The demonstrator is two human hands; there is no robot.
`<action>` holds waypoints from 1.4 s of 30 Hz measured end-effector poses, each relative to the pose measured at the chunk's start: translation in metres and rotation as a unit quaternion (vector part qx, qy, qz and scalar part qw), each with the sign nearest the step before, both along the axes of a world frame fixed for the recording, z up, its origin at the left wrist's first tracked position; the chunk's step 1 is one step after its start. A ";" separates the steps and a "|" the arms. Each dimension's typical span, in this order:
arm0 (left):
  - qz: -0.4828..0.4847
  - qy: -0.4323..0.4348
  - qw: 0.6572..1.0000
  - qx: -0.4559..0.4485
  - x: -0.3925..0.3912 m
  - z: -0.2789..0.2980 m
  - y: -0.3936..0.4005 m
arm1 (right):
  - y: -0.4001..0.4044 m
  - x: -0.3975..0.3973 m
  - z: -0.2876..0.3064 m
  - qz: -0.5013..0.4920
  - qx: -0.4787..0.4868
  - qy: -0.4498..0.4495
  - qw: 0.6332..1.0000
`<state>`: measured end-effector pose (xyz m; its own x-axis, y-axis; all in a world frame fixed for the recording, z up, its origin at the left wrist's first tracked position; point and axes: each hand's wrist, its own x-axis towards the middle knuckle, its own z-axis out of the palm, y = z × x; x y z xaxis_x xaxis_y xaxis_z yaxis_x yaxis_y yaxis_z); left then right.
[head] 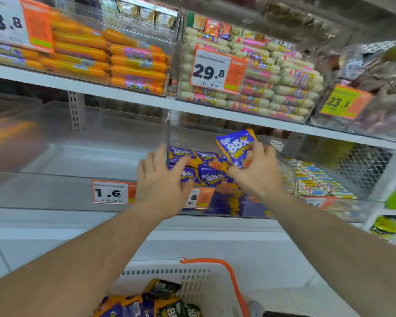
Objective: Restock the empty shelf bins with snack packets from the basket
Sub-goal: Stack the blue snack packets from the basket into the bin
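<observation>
Snack packets [212, 173]: small, glossy, blue-purple with orange-yellow edges, "85%" printed large in white. Several lie flat and overlapping in the clear bin [215, 133] on the middle shelf level, centre of the scene. One more packet [234, 145] stands tilted upright above that pile.

Right hand [258, 170]: fingers curled round the lower edge of the tilted packet, thumb at its near side, holding it over the pile.

Left hand [160, 179]: over the left front corner of the same bin, fingers fairly straight and resting on the flat packets at the pile's left side; not curled round any of them.

Basket [192, 277]: white, slotted wall, orange handle [229, 275], near bottom centre. More purple-and-orange packets in it, plus a few dark ones.

Around: the clear bin to the left [89, 143] shows only its bare floor; price tag "1.6" [111, 192] on its front. A second tag on the stocked bin's front is partly hidden by the left hand. To the right, a bin of white, blue and yellow wrapped sticks [316, 179]. Upper shelf: orange sausages [124, 62] at left, pale sausages with pink labels [284, 88] at centre behind a "29.8" tag [209, 70], and a "23.8" tag [338, 102] at right. The upper shelf's white edge [124, 97] runs just above the bin openings. Edges of the view are blurred
</observation>
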<state>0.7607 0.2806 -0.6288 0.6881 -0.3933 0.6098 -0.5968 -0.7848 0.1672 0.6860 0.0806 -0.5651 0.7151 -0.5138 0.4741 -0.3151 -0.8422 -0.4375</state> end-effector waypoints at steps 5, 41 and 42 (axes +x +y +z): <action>0.072 0.008 0.995 0.069 -0.003 -0.015 0.000 | -0.048 0.022 -0.007 -0.112 0.018 0.163 0.980; 0.079 0.079 0.986 0.120 -0.012 -0.006 0.003 | -0.055 0.027 -0.028 -0.019 0.122 0.200 0.972; 0.070 0.059 0.991 0.101 -0.014 -0.008 0.006 | -0.058 0.025 -0.031 -0.052 0.014 0.166 0.985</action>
<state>0.7463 0.2863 -0.6373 0.8064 -0.3950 0.4401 -0.4659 -0.8827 0.0614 0.7114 0.0227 -0.5956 0.7710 -0.6020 0.2080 -0.5283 -0.7868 -0.3191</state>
